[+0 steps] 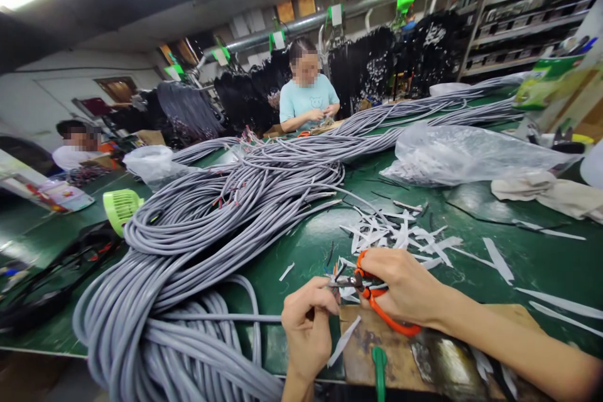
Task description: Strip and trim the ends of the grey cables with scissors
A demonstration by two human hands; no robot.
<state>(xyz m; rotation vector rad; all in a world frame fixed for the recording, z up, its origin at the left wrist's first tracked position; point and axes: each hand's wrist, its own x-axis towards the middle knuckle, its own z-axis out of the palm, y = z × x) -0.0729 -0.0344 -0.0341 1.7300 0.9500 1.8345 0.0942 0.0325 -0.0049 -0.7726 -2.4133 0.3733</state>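
At the table's (306, 246) near side: your left hand (307, 320), wrist upright, pinches a grey cable (271, 318); your right hand (405, 282), forearm slanting inward, grips orange-handled scissors (357, 283).

I'm in a workshop that handles cable. Grey cables (188, 276) lie in thick coils along the green bench (308, 242), and white scraps (405, 235) litter it near the cutters (358, 281) in my right hand (402, 282). One person (313, 100) is across from me, before hanging dark bundles (362, 69); metal shelves (506, 34) and a long pipe (301, 25) stretch behind.
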